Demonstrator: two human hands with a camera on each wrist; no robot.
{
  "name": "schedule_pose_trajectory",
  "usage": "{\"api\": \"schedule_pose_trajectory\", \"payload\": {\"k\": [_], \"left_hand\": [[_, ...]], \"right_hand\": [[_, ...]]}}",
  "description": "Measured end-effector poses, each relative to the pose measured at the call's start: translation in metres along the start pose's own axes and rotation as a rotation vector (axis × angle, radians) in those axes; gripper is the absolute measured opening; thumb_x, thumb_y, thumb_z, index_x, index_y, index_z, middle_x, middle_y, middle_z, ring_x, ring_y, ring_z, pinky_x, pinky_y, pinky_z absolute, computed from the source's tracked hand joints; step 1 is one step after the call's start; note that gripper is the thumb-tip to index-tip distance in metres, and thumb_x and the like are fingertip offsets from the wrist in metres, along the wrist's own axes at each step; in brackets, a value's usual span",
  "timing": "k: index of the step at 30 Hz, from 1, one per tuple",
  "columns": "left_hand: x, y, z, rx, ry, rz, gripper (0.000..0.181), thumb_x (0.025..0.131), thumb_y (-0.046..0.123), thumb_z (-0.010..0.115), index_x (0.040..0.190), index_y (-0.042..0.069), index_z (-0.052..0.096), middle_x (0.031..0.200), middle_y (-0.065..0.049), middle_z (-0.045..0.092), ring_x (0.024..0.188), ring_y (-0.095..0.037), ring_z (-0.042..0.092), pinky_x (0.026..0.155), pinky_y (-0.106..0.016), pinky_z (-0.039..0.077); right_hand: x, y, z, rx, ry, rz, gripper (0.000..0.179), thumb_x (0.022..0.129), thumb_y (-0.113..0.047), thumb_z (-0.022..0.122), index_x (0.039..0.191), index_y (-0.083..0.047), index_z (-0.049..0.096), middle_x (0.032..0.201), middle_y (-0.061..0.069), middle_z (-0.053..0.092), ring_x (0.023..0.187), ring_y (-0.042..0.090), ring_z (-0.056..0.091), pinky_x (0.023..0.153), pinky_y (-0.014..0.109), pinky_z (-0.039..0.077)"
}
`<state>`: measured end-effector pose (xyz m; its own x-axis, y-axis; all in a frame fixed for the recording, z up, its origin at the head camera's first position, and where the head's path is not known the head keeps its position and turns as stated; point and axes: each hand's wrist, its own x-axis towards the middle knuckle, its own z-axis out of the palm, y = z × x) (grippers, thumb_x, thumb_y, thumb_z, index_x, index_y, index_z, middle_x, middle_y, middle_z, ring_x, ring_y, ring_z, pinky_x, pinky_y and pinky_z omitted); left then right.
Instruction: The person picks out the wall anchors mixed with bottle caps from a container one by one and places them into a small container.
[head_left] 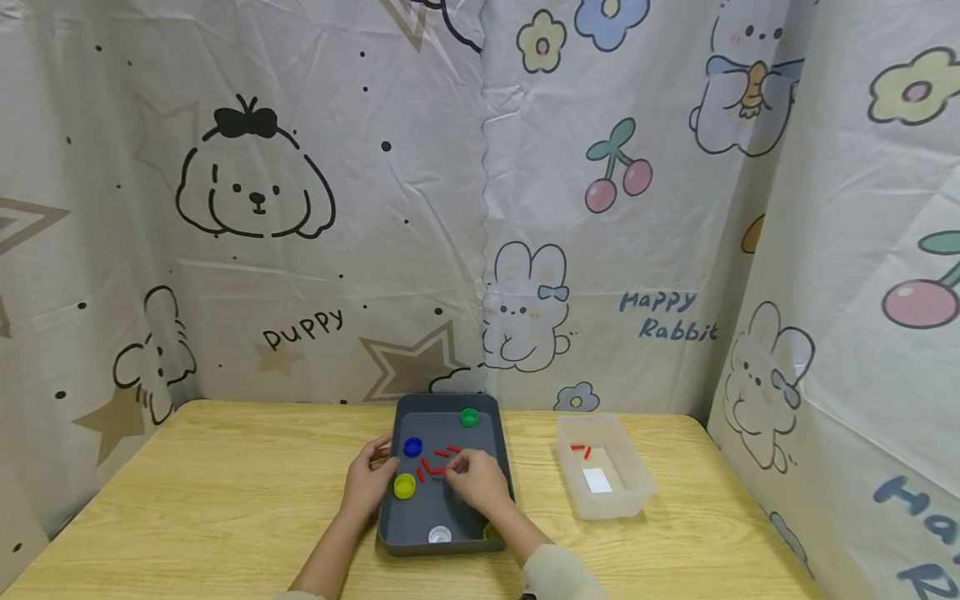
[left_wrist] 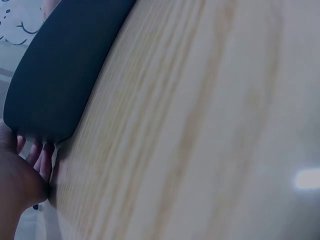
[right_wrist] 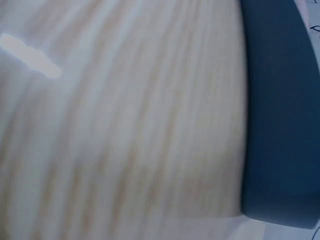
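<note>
Stick (head_left: 437,472) in the right hand's (head_left: 477,479) pinch points left toward the left hand (head_left: 367,477), which grips the tray's (head_left: 422,518) side.

Within the gray tray (head_left: 442,550), the right forearm (head_left: 521,532) partly hid a yellow-green cup (head_left: 489,531); the right hand (head_left: 477,480), one red stick (head_left: 437,471).
</note>
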<state>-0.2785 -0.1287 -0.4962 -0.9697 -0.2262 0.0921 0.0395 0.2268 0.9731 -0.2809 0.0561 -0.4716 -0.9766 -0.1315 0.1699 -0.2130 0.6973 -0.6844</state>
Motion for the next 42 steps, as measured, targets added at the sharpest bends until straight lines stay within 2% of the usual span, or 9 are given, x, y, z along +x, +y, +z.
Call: {"api": "schedule_pose_trajectory", "payload": {"k": [6, 12, 15, 25, 29, 42], "left_hand": [[-0.001, 0.0, 0.0, 0.001, 0.009, 0.001, 0.042, 0.088, 0.008, 0.058, 0.129, 0.002, 0.053, 0.117, -0.023, 0.058, 0.103, -0.03, 0.06, 0.083, -0.033, 0.051], [0.0, -0.003, -0.001, -0.002, 0.016, 0.01, 0.042, 0.088, 0.008, 0.059, 0.129, 0.002, 0.054, 0.117, -0.022, 0.059, 0.103, -0.03, 0.06, 0.081, -0.029, 0.051], [0.0, -0.003, -0.001, -0.004, 0.014, 0.012, 0.042, 0.088, 0.01, 0.06, 0.129, 0.003, 0.054, 0.118, -0.022, 0.059, 0.104, -0.03, 0.06, 0.083, -0.031, 0.051], [-0.001, -0.003, -0.001, -0.007, 0.018, 0.016, 0.041, 0.089, 0.01, 0.06, 0.128, 0.003, 0.054, 0.119, -0.022, 0.059, 0.106, -0.032, 0.059, 0.086, -0.037, 0.052], [-0.001, -0.004, -0.001, -0.004, 0.022, 0.022, 0.04, 0.089, 0.01, 0.061, 0.128, 0.003, 0.055, 0.119, -0.023, 0.059, 0.106, -0.032, 0.06, 0.085, -0.036, 0.052], [-0.001, -0.005, -0.001, -0.001, 0.026, 0.018, 0.041, 0.088, 0.011, 0.061, 0.128, 0.004, 0.055, 0.118, -0.021, 0.059, 0.104, -0.028, 0.061, 0.083, -0.031, 0.052]], "right_hand": [[0.002, -0.004, -0.015, 0.01, 0.019, -0.059, 0.003, 0.08, -0.016, 0.069, 0.079, -0.013, 0.068, 0.062, -0.005, 0.054, 0.054, 0.007, 0.044, 0.049, 0.021, 0.036], [0.003, -0.006, -0.034, 0.049, 0.023, -0.082, 0.004, 0.081, -0.015, 0.067, 0.081, -0.011, 0.069, 0.062, -0.004, 0.053, 0.054, 0.008, 0.043, 0.049, 0.021, 0.036], [0.004, -0.004, -0.043, 0.04, 0.036, -0.081, 0.005, 0.082, -0.017, 0.067, 0.082, -0.012, 0.069, 0.062, -0.004, 0.052, 0.055, 0.008, 0.043, 0.049, 0.021, 0.036], [0.002, 0.005, -0.077, 0.056, 0.077, -0.048, 0.006, 0.082, -0.015, 0.066, 0.084, -0.01, 0.069, 0.063, -0.001, 0.051, 0.055, 0.011, 0.042, 0.049, 0.023, 0.035], [0.003, 0.013, -0.09, 0.033, 0.117, -0.03, 0.007, 0.08, -0.016, 0.066, 0.083, -0.01, 0.069, 0.063, -0.002, 0.051, 0.055, 0.011, 0.042, 0.049, 0.023, 0.034], [-0.001, 0.039, -0.128, 0.005, 0.156, 0.049, 0.009, 0.083, -0.016, 0.065, 0.086, -0.008, 0.068, 0.068, 0.0, 0.053, 0.058, 0.011, 0.043, 0.051, 0.023, 0.035]]}}
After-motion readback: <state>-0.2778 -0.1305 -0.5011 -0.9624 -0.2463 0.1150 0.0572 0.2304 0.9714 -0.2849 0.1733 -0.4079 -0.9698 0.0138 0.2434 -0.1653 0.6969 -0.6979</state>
